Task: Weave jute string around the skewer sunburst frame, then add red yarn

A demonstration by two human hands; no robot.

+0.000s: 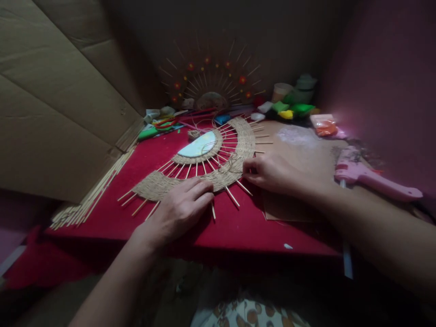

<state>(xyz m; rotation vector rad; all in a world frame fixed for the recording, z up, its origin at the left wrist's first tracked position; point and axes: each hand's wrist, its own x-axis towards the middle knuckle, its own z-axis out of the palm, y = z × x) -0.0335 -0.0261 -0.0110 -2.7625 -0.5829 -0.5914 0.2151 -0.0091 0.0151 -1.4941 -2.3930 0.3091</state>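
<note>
A: Where is the woven piece (pixel 245 141), and how does it lie?
B: It lies flat near the middle of the surface (pixel 225 236); its curved outer band faces the near edge and the right edge; thin sticks (pixel 188 171) spread through it like rays, from a pale half-round centre (pixel 195 145); loose twine (pixel 229 163) loops over the band.
A: And the two hands?
B: The left hand (pixel 187 200) rests on the band, on the side toward the near edge, with its fingers close together; I cannot tell if it grips or only presses; the right hand (pixel 269 169) is at the outer rim of the band, its fingers curled and narrow; what is between the fingertips is hidden.
A: What is around them?
B: Along the left edge lies a bundle of sticks (pixel 93 197); toward the right edge there is a brown board (pixel 293 206), partly under the right forearm, and beyond that arm a pink glue gun (pixel 371 175); near the far left corner I see orange-handled scissors (pixel 165 122); toward the far right corner are a yellow packet (pixel 287 114) and green packets (pixel 302 109); behind, at the far edge, stands a ray-shaped ornament with red flowers (pixel 242 80).
</note>
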